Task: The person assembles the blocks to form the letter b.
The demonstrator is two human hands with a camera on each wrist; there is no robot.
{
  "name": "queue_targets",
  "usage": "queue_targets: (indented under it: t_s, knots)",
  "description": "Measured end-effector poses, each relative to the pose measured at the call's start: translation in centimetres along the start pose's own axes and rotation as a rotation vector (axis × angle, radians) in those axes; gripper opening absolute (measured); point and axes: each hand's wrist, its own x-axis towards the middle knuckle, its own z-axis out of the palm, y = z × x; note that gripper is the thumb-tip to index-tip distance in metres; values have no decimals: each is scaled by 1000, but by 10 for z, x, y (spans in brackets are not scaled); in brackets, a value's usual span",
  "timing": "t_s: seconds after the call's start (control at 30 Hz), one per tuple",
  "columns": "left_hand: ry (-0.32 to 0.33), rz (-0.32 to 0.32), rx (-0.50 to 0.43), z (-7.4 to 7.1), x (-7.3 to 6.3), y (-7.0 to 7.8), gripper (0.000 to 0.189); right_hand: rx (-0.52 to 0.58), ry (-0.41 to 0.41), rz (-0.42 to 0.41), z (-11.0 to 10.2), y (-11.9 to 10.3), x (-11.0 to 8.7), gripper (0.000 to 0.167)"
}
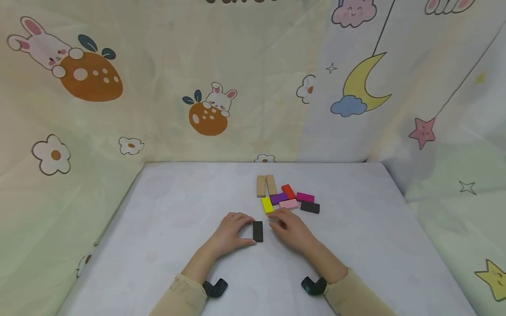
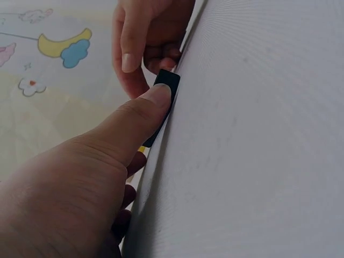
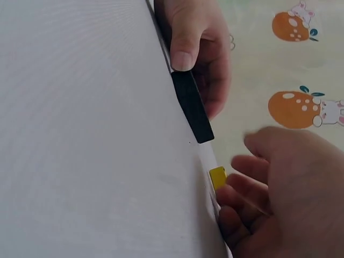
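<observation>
A black wooden block (image 1: 258, 231) lies lengthwise away from me near the middle of the white table. My left hand (image 1: 234, 231) pinches it by its ends, the thumb at the near end and the fingers at the far one. In the left wrist view the thumb overlaps the black block (image 2: 165, 85). My right hand (image 1: 291, 228) is just to the right, fingers loosely bent and thumb apart, with nothing held. Its fingertips are right by the near end of a yellow block (image 1: 267, 205). The right wrist view shows that yellow block (image 3: 217, 177) partly behind the fingers.
Beyond my hands lie two natural wood blocks (image 1: 261, 186), a purple block (image 1: 279, 199), a red block (image 1: 289, 192), a pink block (image 1: 288, 204), a magenta block (image 1: 305, 197) and another black block (image 1: 310, 207). Printed cloth (image 1: 253, 87) hangs behind the white table (image 1: 178, 197).
</observation>
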Motion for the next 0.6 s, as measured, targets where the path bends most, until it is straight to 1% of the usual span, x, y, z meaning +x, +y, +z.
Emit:
queue_targets:
  t_s: [0.07,0.1,0.23,0.4,0.53,0.6]
  knots:
    - [3,8,4,0,1,0,64,5,50,26,-1,2,1,28]
    - [2,9,7,0,1,0,64,4,62,37,-1,3,2,28]
    - [-9,-2,10,0,1,1,64,6,76,53,-1,6,4,33]
    - [-16,-14,12,1,1,0,65,-4,47,36,-2,9,6,38]
    - [-21,-23,9,1,0,1,65,-6,0,22,-4,10,8,37]
    - [-26,-27,7,0,0,1,65,0,-8,29,-5,9,9,37]
